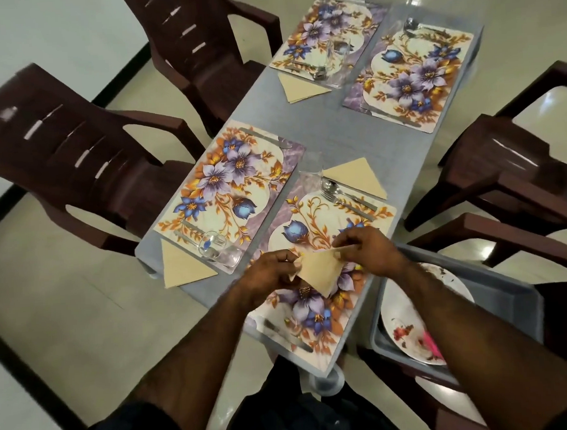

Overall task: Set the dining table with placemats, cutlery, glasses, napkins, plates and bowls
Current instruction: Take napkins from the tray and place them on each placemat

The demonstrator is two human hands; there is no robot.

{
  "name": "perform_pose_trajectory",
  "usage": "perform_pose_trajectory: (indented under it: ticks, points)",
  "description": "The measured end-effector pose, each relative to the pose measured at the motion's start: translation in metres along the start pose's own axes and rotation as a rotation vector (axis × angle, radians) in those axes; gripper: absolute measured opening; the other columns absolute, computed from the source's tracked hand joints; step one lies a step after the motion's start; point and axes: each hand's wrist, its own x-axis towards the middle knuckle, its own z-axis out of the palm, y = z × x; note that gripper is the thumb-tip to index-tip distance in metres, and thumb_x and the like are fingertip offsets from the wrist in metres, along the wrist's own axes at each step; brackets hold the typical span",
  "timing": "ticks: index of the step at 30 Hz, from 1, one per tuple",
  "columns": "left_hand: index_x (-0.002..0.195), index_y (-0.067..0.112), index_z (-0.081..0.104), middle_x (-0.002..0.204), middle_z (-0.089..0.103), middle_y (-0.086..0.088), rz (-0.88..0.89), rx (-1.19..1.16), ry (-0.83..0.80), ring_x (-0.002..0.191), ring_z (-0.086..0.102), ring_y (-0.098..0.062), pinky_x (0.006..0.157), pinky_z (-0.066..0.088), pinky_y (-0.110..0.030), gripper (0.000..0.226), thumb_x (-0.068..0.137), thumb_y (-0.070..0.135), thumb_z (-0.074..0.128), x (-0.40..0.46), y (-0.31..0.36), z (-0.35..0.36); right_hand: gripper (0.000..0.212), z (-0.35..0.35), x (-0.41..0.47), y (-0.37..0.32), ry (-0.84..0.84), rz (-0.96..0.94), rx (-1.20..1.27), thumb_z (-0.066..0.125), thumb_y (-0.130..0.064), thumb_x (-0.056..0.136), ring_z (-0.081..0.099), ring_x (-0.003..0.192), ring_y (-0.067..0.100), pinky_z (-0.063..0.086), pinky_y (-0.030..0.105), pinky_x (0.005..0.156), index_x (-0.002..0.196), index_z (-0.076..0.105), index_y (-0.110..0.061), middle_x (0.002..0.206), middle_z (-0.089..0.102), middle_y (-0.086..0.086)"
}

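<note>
Over the near floral placemat (310, 243), both my hands hold a beige napkin (321, 268) folded into a triangle. My left hand (269, 274) pinches its left corner and my right hand (366, 248) pinches its upper right edge. A spoon and fork (343, 195) lie at that mat's far edge beside a glass (311, 172) and another folded napkin (355, 176). The left mat (228, 188) has a glass lying on its side (220, 249) and a napkin (183, 267). Two far mats (325, 35) (413, 76) carry cutlery; a glass (338, 59) and napkin (302, 89) sit by the far left one.
A grey bin (516, 298) on the chair at my right holds white floral plates (409, 326). Dark brown plastic chairs (75, 150) (201, 41) (516, 163) stand around the grey table (337, 129). Pale tiled floor lies beyond.
</note>
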Motion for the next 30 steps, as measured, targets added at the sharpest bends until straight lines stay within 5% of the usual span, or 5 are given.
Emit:
perform_pose_trajectory:
  ticks: [6,11,14,17,30]
  points:
    - [0.112,0.0,0.065,0.102,0.076,-0.023,-0.245,-0.021,0.197,0.091,0.076,-0.039,0.085,0.061,-0.052,0.018,0.104,0.016,0.061,0.007,-0.011,-0.009,0.017,0.004,0.027,0.009,-0.079,0.136,-0.081,0.085,-0.011,0.085,0.071,0.092,0.016,0.058,0.03,0.08,0.096,0.076,-0.022,0.096,0.077,0.001]
    - [0.134,0.015,0.059,0.13,0.066,-0.015,0.133,0.927,0.717,0.119,0.062,-0.034,0.101,0.052,-0.048,0.049,0.098,0.047,0.053,0.014,-0.048,0.0,0.054,0.043,0.015,0.032,0.215,0.056,-0.538,0.061,-0.044,0.094,0.058,0.127,0.032,0.047,0.045,0.102,0.144,0.053,-0.027,0.141,0.059,0.008]
    - [0.167,0.026,0.022,0.173,0.018,-0.015,0.358,1.445,0.539,0.159,0.016,-0.036,0.125,0.017,-0.055,0.084,0.099,0.073,0.035,-0.001,-0.073,0.015,0.072,0.069,-0.014,0.05,0.191,-0.108,-0.824,0.038,-0.063,0.102,0.021,0.156,0.036,0.022,0.062,0.119,0.165,0.02,-0.034,0.171,0.019,0.011]
    - [0.167,0.039,-0.006,0.175,-0.02,-0.005,0.287,1.49,0.336,0.161,-0.018,-0.033,0.126,-0.003,-0.065,0.105,0.086,0.093,0.035,0.002,-0.098,0.017,0.074,0.085,-0.033,0.068,0.078,-0.148,-0.887,0.023,-0.073,0.101,-0.002,0.16,0.037,0.006,0.069,0.122,0.165,0.004,-0.042,0.175,-0.009,0.009]
    - [0.167,0.036,-0.009,0.172,-0.028,-0.009,0.209,1.475,0.353,0.158,-0.024,-0.036,0.123,-0.007,-0.071,0.134,0.066,0.107,0.042,0.015,-0.109,0.005,0.082,0.081,-0.025,0.078,0.109,-0.017,-0.927,0.025,-0.078,0.097,-0.017,0.158,0.039,-0.002,0.078,0.117,0.164,-0.005,-0.042,0.172,-0.021,0.009]
